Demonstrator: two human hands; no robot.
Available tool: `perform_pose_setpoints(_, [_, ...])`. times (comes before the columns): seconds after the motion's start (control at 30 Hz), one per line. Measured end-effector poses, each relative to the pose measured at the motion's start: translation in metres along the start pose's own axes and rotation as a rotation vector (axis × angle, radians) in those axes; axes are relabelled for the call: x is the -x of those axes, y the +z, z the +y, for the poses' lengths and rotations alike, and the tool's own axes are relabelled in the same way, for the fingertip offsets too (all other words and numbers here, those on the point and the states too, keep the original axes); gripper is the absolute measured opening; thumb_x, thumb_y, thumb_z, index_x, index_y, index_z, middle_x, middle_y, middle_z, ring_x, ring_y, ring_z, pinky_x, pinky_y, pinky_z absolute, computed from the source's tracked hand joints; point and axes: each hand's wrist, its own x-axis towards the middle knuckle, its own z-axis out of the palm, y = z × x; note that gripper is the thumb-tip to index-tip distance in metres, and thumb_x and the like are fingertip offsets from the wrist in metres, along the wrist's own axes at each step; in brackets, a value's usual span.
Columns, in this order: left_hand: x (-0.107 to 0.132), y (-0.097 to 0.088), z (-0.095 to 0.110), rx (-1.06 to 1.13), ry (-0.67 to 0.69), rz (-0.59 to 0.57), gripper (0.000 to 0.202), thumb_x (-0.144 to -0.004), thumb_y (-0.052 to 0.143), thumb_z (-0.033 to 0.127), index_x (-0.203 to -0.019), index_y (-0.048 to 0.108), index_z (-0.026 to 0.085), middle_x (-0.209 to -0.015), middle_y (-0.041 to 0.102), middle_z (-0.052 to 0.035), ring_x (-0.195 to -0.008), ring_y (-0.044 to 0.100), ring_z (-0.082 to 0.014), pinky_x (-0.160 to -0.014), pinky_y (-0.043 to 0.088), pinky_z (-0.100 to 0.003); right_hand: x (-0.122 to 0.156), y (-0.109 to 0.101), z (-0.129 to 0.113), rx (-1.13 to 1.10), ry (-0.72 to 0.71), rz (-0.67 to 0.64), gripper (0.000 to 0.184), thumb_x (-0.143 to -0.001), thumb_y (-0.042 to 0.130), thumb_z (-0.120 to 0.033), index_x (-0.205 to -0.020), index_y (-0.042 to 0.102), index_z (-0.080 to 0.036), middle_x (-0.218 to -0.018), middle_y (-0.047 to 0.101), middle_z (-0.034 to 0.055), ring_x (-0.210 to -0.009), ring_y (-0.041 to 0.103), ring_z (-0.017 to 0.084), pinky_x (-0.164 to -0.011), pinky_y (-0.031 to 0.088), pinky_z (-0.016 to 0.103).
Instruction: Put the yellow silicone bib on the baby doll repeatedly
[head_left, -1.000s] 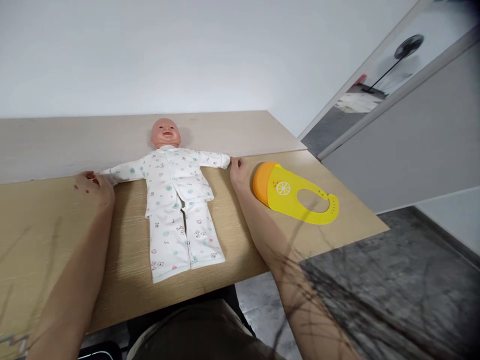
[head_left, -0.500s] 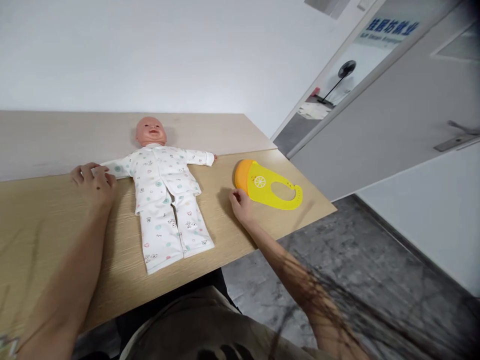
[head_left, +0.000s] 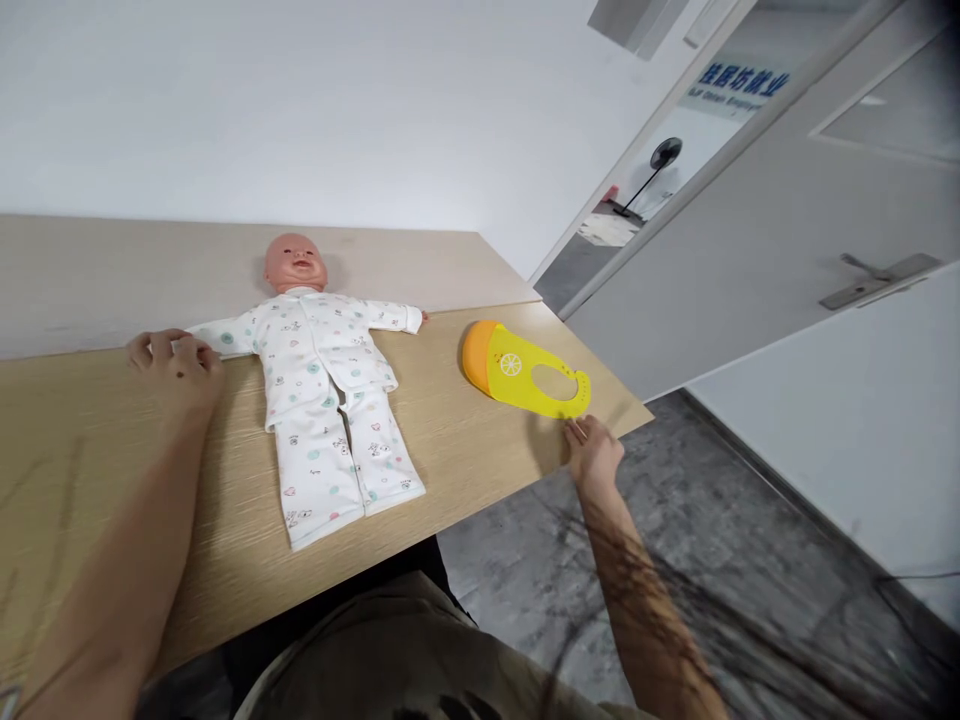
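A baby doll (head_left: 322, 340) in a white patterned top and trousers lies on its back on the table, arms spread. My left hand (head_left: 180, 370) rests over the end of the doll's sleeve at the left, fingers loosely bent and slightly apart; the doll's hand there is hidden. To the doll's right, a yellow bib (head_left: 525, 370) with an orange pocket lies flat. Just off the bib's neck end is my right hand (head_left: 596, 455), thumb and fingers brought together, with nothing visible in them. Whether its fingertips touch the bib's edge I cannot tell.
The wooden table (head_left: 465, 450) ends at a slanted right edge near my right hand. Behind it stands a white wall (head_left: 262, 110). A grey door (head_left: 750, 230) with a handle is at the right, and a fan (head_left: 666, 153) shows through the doorway.
My right hand has moved right, from beside the bib's orange pocket to its neck end. The left hand stays by the doll's sleeve; the view has shifted slightly.
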Motion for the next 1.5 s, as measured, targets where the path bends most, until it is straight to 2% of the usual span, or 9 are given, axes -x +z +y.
perform_pose_setpoints(0.07, [-0.001, 0.000, 0.000, 0.005, 0.005, -0.007, 0.041, -0.063, 0.068, 0.006, -0.073, 0.033, 0.025, -0.116, 0.062, -0.0178, -0.131, 0.043, -0.0425, -0.112, 0.031, -0.063, -0.002, -0.001, -0.009, -0.063, 0.129, 0.021, 0.013, -0.077, 0.057, -0.025, -0.089, 0.054, -0.023, -0.088, 0.066, 0.0046, -0.084, 0.072, 0.016, -0.085, 0.068, 0.030])
perform_pose_setpoints(0.17, [-0.002, 0.000, -0.001, -0.003, 0.031, -0.017, 0.039, -0.064, 0.069, 0.008, -0.072, 0.035, 0.026, -0.114, 0.061, -0.0175, -0.128, 0.043, -0.0415, -0.111, 0.032, -0.062, 0.001, 0.004, -0.018, -0.127, 0.299, 0.000, 0.020, -0.078, 0.050, -0.027, -0.098, 0.051, -0.024, -0.104, 0.069, 0.0123, -0.095, 0.076, 0.021, -0.078, 0.071, 0.034])
perform_pose_setpoints(0.37, [-0.003, 0.000, -0.001, 0.018, -0.002, 0.007, 0.040, -0.060, 0.069, 0.010, -0.070, 0.034, 0.026, -0.107, 0.058, -0.0146, -0.123, 0.044, -0.0410, -0.109, 0.033, -0.065, 0.017, 0.027, -0.015, -0.306, 0.390, -0.152, 0.034, -0.082, 0.045, -0.030, -0.112, 0.057, -0.022, -0.119, 0.070, 0.0159, -0.107, 0.076, 0.021, -0.079, 0.072, 0.033])
perform_pose_setpoints(0.57, [-0.003, -0.002, 0.001, 0.017, 0.024, 0.003, 0.043, -0.060, 0.069, 0.011, -0.070, 0.031, 0.027, -0.104, 0.056, -0.0139, -0.120, 0.044, -0.0403, -0.108, 0.035, -0.064, 0.022, 0.054, -0.004, -0.387, 0.382, -0.231, 0.028, -0.084, 0.046, -0.026, -0.108, 0.060, -0.021, -0.111, 0.072, 0.0098, -0.100, 0.075, 0.015, -0.084, 0.069, 0.026])
perform_pose_setpoints(0.73, [-0.003, -0.004, -0.001, -0.027, 0.085, -0.006, 0.043, -0.064, 0.067, 0.012, -0.074, 0.029, 0.029, -0.104, 0.055, -0.0148, -0.118, 0.047, -0.0391, -0.108, 0.036, -0.061, 0.018, 0.088, 0.000, -0.447, 0.360, -0.247, 0.026, -0.084, 0.046, -0.023, -0.104, 0.063, -0.020, -0.105, 0.073, 0.0054, -0.091, 0.072, 0.012, -0.089, 0.064, 0.022])
perform_pose_setpoints(0.97, [-0.005, 0.001, -0.005, -0.048, 0.088, -0.012, 0.044, -0.062, 0.067, 0.012, -0.074, 0.029, 0.030, -0.099, 0.056, -0.0158, -0.115, 0.049, -0.0408, -0.107, 0.038, -0.061, 0.007, 0.133, 0.006, -0.468, 0.279, -0.418, 0.031, -0.090, 0.044, -0.031, -0.110, 0.066, -0.022, -0.112, 0.076, 0.0065, -0.107, 0.073, 0.016, -0.101, 0.062, 0.028])
perform_pose_setpoints(1.23, [-0.003, 0.004, -0.008, -0.047, 0.069, 0.032, 0.032, -0.065, 0.066, 0.012, -0.071, 0.038, 0.027, -0.102, 0.062, -0.0142, -0.115, 0.054, -0.0379, -0.108, 0.041, -0.056, -0.018, 0.146, 0.015, -0.526, 0.296, -0.427, 0.030, -0.093, 0.051, -0.050, -0.108, 0.062, -0.026, -0.112, 0.076, 0.0039, -0.104, 0.074, 0.018, -0.093, 0.065, 0.033])
perform_pose_setpoints(1.33, [0.000, 0.004, -0.003, -0.025, 0.049, 0.023, 0.025, -0.069, 0.066, 0.013, -0.072, 0.044, 0.025, -0.103, 0.065, -0.0144, -0.115, 0.056, -0.0364, -0.108, 0.040, -0.056, -0.023, 0.147, 0.009, -0.478, 0.219, -0.471, 0.032, -0.088, 0.059, -0.055, -0.106, 0.061, -0.028, -0.110, 0.076, 0.0028, -0.107, 0.074, 0.019, -0.087, 0.065, 0.031])
perform_pose_setpoints(1.5, [0.005, -0.003, 0.026, 0.082, -0.019, 0.091, 0.006, -0.083, 0.061, 0.015, -0.082, 0.064, 0.021, -0.105, 0.072, -0.0113, -0.116, 0.061, -0.0329, -0.106, 0.038, -0.052, -0.010, 0.168, -0.029, -0.504, 0.115, -0.705, 0.035, -0.085, 0.069, -0.051, -0.111, 0.066, -0.028, -0.109, 0.077, 0.0041, -0.106, 0.075, 0.021, -0.076, 0.066, 0.028])
